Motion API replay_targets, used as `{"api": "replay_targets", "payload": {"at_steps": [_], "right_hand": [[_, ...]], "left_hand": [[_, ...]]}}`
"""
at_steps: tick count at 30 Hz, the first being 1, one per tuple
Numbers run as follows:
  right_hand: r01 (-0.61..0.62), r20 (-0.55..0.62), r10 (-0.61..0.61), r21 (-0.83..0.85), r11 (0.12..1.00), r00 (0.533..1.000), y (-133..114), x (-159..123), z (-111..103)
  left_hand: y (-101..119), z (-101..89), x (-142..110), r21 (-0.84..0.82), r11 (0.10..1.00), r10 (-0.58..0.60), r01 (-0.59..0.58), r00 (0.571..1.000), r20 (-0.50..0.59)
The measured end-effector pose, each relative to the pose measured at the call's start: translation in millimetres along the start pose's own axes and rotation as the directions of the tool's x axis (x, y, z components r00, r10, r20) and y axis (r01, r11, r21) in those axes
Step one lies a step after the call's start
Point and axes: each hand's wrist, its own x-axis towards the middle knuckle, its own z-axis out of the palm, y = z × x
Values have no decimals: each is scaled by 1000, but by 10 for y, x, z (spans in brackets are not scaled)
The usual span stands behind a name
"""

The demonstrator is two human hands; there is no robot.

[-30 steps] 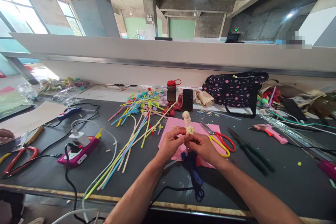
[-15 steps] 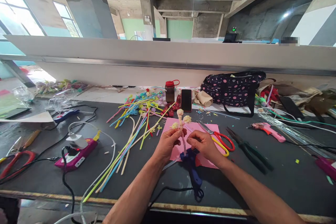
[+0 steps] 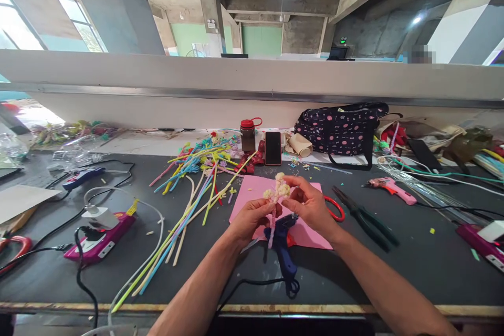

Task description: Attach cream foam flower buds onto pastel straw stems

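Note:
A pipe-cleaner flower sprig (image 3: 282, 189) with several fuzzy cream blossoms and a pale pink stem is held up in front of me. My left hand (image 3: 252, 219) pinches it just below the blossoms, and the stem hangs down past the fingers. With thumb and fingertips, my right hand (image 3: 311, 208) grips the blossoms from the right side. Under both hands lies a blue glue gun (image 3: 284, 254) on a pink sheet (image 3: 247, 189). Scissors with a red handle loop (image 3: 336, 208) are mostly covered by my right hand.
Loose pipe cleaners (image 3: 185, 215) spread to the left, beside a purple power strip (image 3: 100, 239) with cables. Pliers (image 3: 366, 219) and a pink glue gun (image 3: 391, 189) lie to the right. Behind stand a bottle (image 3: 248, 139), a phone (image 3: 273, 148) and a patterned bag (image 3: 338, 134).
My right hand has moved up from beside the stem to the blossoms and grips them. The sprig sits slightly lower and its stem leans more. The view has turned a little to the right.

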Motion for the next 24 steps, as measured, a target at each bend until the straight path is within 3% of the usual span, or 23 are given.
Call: {"api": "replay_targets", "payload": {"at_steps": [11, 24], "right_hand": [[97, 3, -97, -118, 988, 995, -28, 1, 3], [90, -3, -91, -125, 988, 996, -14, -4, 5]], "left_hand": [[-9, 2, -2, 33, 999, -24, 22, 998, 61], [-23, -6, 2, 38, 999, -9, 6, 998, 63]]}}
